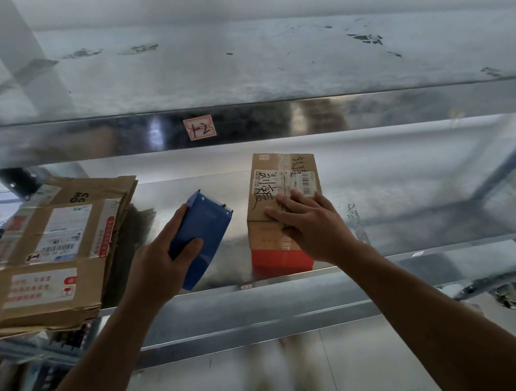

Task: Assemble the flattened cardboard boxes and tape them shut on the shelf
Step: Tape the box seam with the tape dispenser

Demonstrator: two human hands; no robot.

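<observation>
Shelf (397, 187) of shiny metal, tiled floor (359, 364)

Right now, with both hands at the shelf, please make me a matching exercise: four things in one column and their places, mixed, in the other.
Things:
1. tape dispenser
2. small box
3. flat boxes
4. paper label

Places:
A. stacked at the left end of the shelf
B. stuck on the front edge of the upper shelf
C. held in the left hand
D. under the flat right hand

Pairs: 1-C, 2-D, 3-A, 4-B.
</observation>
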